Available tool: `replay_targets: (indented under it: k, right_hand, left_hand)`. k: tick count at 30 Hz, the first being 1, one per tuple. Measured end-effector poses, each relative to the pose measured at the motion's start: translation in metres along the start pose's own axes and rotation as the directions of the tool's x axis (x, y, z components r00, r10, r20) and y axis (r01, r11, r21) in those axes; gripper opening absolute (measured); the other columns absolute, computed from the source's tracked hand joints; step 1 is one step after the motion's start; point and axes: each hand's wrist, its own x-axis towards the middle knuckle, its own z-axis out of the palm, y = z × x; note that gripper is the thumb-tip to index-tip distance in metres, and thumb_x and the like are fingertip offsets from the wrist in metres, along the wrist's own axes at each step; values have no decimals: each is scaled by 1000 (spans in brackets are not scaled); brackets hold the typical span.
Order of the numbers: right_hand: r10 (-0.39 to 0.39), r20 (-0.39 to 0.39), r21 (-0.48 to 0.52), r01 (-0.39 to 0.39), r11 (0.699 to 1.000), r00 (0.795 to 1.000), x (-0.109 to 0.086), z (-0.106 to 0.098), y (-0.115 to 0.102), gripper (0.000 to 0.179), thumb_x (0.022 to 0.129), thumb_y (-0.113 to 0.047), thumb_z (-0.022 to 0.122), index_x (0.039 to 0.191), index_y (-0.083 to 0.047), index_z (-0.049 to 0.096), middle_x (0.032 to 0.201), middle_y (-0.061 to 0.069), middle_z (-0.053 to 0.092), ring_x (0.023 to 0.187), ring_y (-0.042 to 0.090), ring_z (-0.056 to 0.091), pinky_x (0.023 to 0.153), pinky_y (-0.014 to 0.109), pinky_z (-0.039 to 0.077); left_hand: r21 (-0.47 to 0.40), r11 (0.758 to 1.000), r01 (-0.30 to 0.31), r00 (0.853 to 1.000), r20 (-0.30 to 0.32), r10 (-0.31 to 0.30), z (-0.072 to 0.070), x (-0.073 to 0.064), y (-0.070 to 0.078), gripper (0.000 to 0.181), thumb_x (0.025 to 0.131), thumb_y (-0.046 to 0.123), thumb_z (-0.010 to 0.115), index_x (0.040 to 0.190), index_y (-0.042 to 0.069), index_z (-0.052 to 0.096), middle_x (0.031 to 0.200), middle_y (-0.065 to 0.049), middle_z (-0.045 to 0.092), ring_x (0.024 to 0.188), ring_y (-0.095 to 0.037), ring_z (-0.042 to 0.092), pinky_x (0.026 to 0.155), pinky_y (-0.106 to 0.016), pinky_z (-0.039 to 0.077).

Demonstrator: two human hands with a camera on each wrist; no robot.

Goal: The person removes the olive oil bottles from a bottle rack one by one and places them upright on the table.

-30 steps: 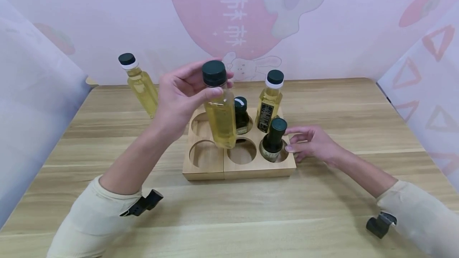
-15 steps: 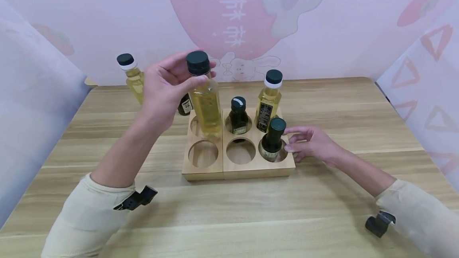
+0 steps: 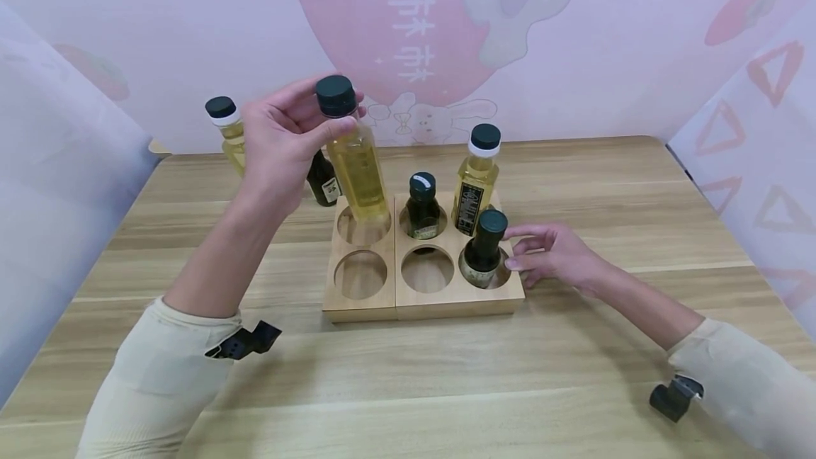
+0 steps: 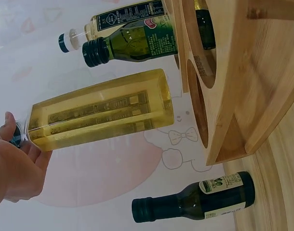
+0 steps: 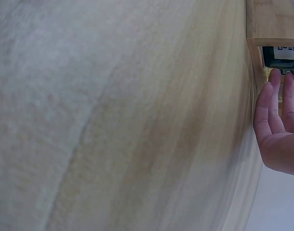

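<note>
My left hand [image 3: 283, 137] holds a square bottle of yellow oil [image 3: 359, 172] by its neck, just below the dark cap. The bottle leans slightly above the back-left hole of a wooden bottle rack [image 3: 363, 308]; in the left wrist view its base is apart from the rack. My right hand [image 3: 553, 261] touches the rack's right side with thumb and fingertips, close to a dark bottle [image 3: 484, 250] in the front-right hole. In the right wrist view its fingers [image 5: 275, 108] reach up at the rack's open side, fairly straight.
A small dark bottle [image 3: 423, 207] and a labelled yellow oil bottle [image 3: 476, 186] stand in the rack's back row. Behind my left hand, another yellow oil bottle [image 3: 233, 142] and a dark bottle [image 4: 217, 197] stand on the table. A printed wall [image 3: 574, 76] closes off the back.
My left hand has carried the oil bottle left and away from me, from over the middle of the rack to over its back-left hole. The right hand has stayed in place.
</note>
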Motion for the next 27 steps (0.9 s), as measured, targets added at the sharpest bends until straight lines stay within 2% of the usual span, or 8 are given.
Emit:
replay_targets:
  k: [9,17,27]
  right_hand:
    - [3,-5,0,-3,1000,1000,0,-1,1,44,89,2,76,132,0,64,94,3,69,71,16,68,66,36,64]
    - [13,-2,-5,-13,1000,1000,0,-1,0,45,90,1,76,132,2,62,95,4,68,72,15,68,66,36,64]
    - [12,-5,-10,-12,1000,1000,1,-2,0,43,89,2,76,130,1,63,94,3,68,73,15,68,66,36,64]
  left_hand:
    - [-45,995,93,991,-94,-97,-3,10,-3,42,79,-22,78,116,-3,76,96,-11,80,88,-19,78,91,-30,61]
    - [-50,992,118,983,-136,-124,-4,20,-10,40,77,-22,79,113,-3,77,96,-11,80,88,-19,79,90,-30,61]
    - [-65,989,129,979,-150,-138,-3,30,-20,42,78,-21,79,116,-6,75,96,-11,80,91,-19,78,96,-32,59]
